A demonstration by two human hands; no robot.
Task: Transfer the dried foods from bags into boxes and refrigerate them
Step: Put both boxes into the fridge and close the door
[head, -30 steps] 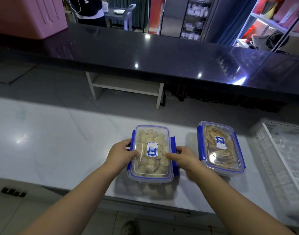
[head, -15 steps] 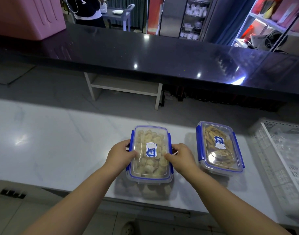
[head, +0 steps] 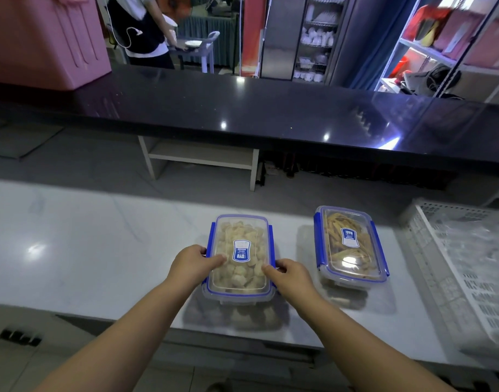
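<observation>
A clear lidded box with blue clips [head: 240,244], full of pale dried chunks, sits near the front edge of the white marble counter [head: 87,250]. My left hand [head: 190,264] grips its left side, thumb on the lid. My right hand [head: 289,278] grips its right side, thumb on the lid too. Both side clips look folded down. A second closed box [head: 350,244], holding yellowish dried strips, stands to the right, untouched.
A white perforated plastic basket [head: 429,250] with crumpled clear bags stands at the right edge of the counter. A raised black counter [head: 242,114] runs behind, with a pink bin [head: 42,38] on its left end. A person [head: 143,26] stands beyond it.
The right side clip of the near box has been folded in against it. Both hands stay on the box's sides; the box has barely shifted.
</observation>
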